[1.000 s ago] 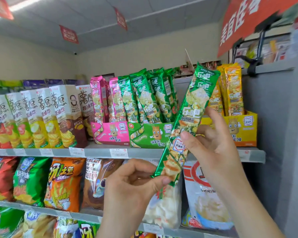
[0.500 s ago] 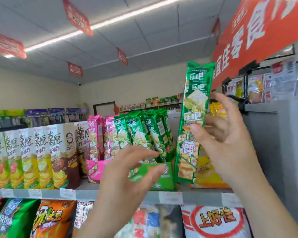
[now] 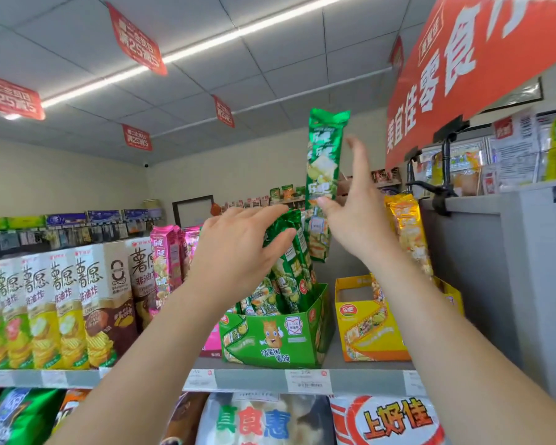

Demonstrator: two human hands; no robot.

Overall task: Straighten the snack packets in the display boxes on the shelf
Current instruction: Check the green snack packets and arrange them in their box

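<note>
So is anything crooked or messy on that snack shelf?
Yes. The green packets in the green display box lean to the left instead of standing straight, by the left hand. One single packet is out of the box, held up in the right hand.

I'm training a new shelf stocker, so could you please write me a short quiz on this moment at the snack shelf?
1. Which hand holds the raised green packet?
2. True or false: the yellow display box stands to the left of the green display box.
3. The left hand has its fingers at the tops of: A) pink packets, B) the boxed green packets, C) a price label.

Key: 1, the right hand. 2, false. 3, B.
</note>
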